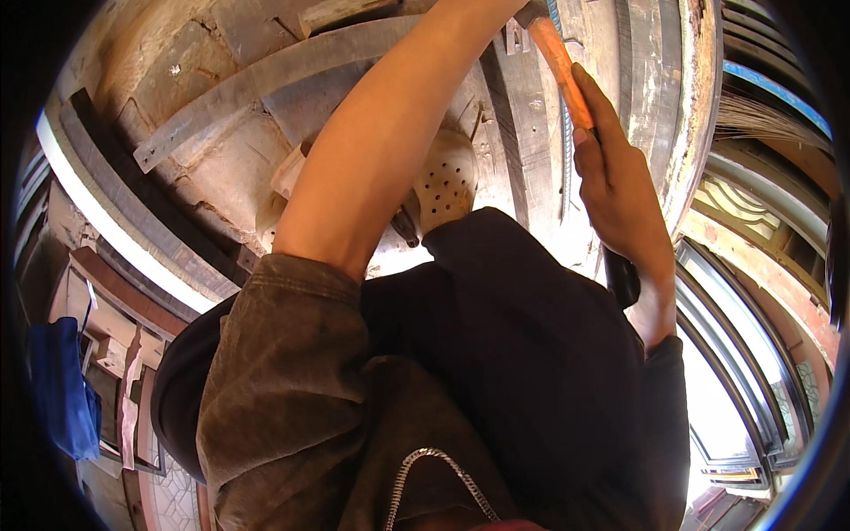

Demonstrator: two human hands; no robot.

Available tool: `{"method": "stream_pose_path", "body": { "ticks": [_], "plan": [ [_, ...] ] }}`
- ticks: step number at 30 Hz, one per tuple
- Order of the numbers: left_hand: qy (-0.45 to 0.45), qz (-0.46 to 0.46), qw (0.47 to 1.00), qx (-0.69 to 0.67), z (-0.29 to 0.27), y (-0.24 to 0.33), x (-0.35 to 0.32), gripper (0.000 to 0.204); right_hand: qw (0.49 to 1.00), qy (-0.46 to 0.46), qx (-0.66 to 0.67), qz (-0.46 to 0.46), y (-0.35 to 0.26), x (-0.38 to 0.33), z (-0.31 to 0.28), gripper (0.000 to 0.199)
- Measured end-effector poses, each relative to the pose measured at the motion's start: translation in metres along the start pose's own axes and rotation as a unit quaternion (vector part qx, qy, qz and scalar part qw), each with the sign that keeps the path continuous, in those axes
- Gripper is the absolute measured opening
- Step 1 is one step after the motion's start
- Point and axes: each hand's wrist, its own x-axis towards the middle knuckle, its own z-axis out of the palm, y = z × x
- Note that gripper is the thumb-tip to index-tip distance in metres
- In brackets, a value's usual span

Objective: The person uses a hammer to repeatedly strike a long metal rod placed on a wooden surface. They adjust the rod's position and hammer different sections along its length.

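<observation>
Right hand (pixel 622 181): grip closed on orange-handled hammer (pixel 564 74) near upper edge, beside ribbed rod (pixel 566 173). Left hand: out of view, grip cannot be told. Step: probably hammering; next move calls for careful aim, clear of left fingers.

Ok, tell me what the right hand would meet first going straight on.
Past the orange handle the right hand grips, probably the blue ribbed rod, which crosses its line in the picture; depth is unclear.
</observation>
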Motion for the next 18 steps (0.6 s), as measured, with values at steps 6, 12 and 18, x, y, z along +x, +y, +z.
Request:
{"method": "stream_pose_path", "body": {
  "ticks": [6,12,18],
  "plan": [
    [0.012,0.006,1.0,0.028,-0.001,-0.014,0.001,0.023,0.992,-0.075,0.061,0.076,-0.015,0.005,-0.024,0.053],
    [0.037,0.006,0.999,-0.007,0.004,-0.012,0.0,0.023,0.984,-0.07,0.139,0.09,-0.009,0.001,-0.022,0.051],
    [0.019,-0.036,0.999,0.016,-0.008,-0.009,-0.003,0.024,0.985,-0.036,0.155,0.059,0.018,0.01,-0.033,0.063]
  ]
}}
